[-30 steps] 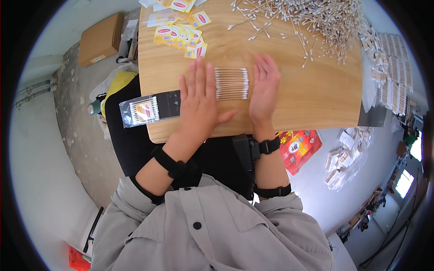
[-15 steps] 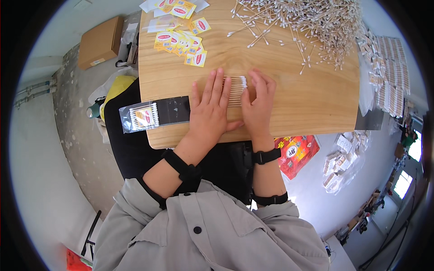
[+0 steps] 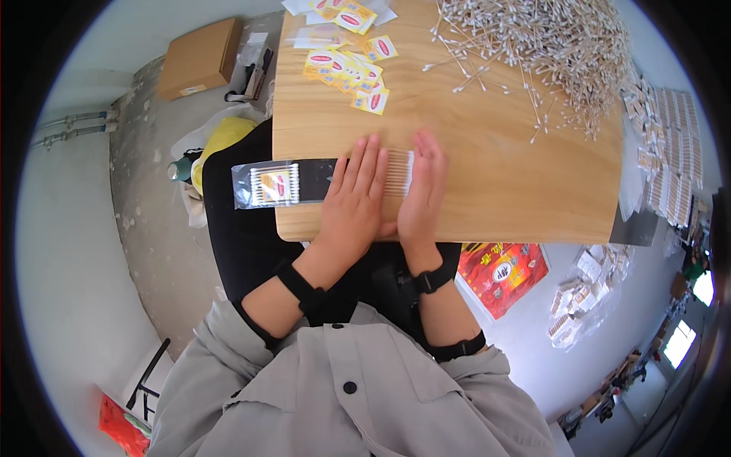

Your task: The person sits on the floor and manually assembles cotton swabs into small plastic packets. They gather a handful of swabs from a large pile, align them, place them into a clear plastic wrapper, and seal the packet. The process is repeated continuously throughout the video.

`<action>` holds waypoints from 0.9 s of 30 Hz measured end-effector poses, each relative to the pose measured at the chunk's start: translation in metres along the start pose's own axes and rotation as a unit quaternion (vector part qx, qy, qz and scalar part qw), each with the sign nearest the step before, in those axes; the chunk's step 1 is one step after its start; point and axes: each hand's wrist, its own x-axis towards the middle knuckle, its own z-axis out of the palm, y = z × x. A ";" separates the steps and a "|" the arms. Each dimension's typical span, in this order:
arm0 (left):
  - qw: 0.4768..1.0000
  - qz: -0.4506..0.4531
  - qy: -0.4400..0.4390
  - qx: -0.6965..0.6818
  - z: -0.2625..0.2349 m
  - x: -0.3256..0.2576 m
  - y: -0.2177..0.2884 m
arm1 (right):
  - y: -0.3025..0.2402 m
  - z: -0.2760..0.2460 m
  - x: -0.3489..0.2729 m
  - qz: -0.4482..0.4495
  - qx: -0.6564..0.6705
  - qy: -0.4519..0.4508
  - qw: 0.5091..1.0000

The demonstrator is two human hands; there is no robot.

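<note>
Now cotton swabs point(image 3: 398, 174) (neat row) pressed between both hands' fingers point(image 3: 365, 171).

Bright, even daylight; sharp centre, fisheye-bent dark rim.

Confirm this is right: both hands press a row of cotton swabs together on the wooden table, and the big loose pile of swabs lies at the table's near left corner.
Not quite. The left hand and right hand do press the row of cotton swabs together on the wooden table, but the loose pile of swabs lies at the far right, as the head view shows.
</note>
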 end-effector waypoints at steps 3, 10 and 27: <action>1.000 -0.016 -0.018 0.006 -0.006 -0.010 -0.010 | -0.001 0.009 -0.007 0.005 0.008 -0.010 1.000; 0.996 -0.041 -0.031 -0.068 -0.017 -0.015 -0.010 | -0.019 -0.041 0.029 0.018 -0.121 -0.030 0.992; 0.997 -0.038 -0.016 -0.064 -0.011 -0.019 -0.013 | -0.035 -0.030 0.062 0.036 -0.277 -0.250 0.927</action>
